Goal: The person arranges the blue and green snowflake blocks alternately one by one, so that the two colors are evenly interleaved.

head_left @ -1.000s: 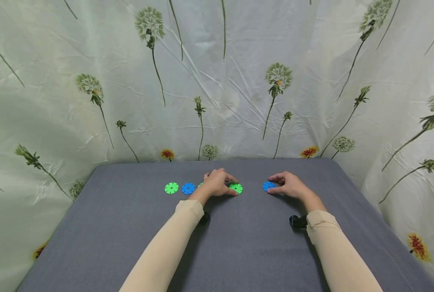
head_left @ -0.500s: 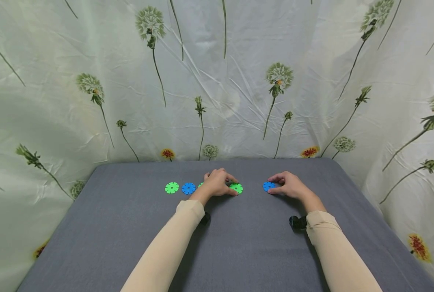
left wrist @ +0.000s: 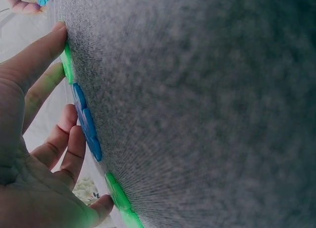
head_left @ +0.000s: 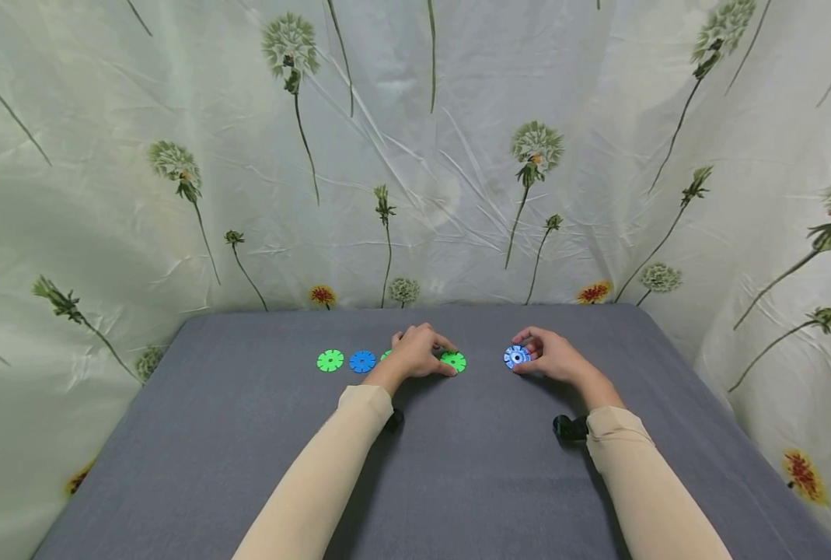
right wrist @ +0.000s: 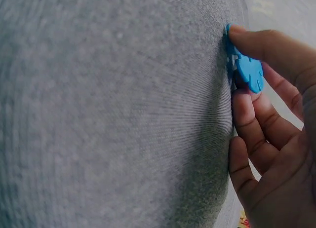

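Note:
My left hand (head_left: 413, 350) lies over a row of flat plastic discs with notched rims. Its thumb and a finger pinch the edges of the green notched disc (head_left: 454, 362) at the row's right end. Under the palm, hidden from the head view, a blue disc (left wrist: 86, 122) shows in the left wrist view, with fingertips close to its edge. Another green disc (left wrist: 118, 193) lies by the little finger. My right hand (head_left: 553, 358), farther right, pinches a blue notched disc (head_left: 516, 358) between thumb and fingers. That disc is tilted off the cloth and its face catches bright light.
A green disc (head_left: 329, 361) and a blue disc (head_left: 362, 362) lie at the row's left end. Grey cloth (head_left: 457, 482) covers the table, and a white curtain with dandelion prints (head_left: 443, 194) hangs behind its far edge. Dark wrist cameras (head_left: 569, 428) sit under both cuffs.
The blue disc in my right hand has tipped from flat to tilted, so its face now shines pale. My left hand has stayed on the green disc.

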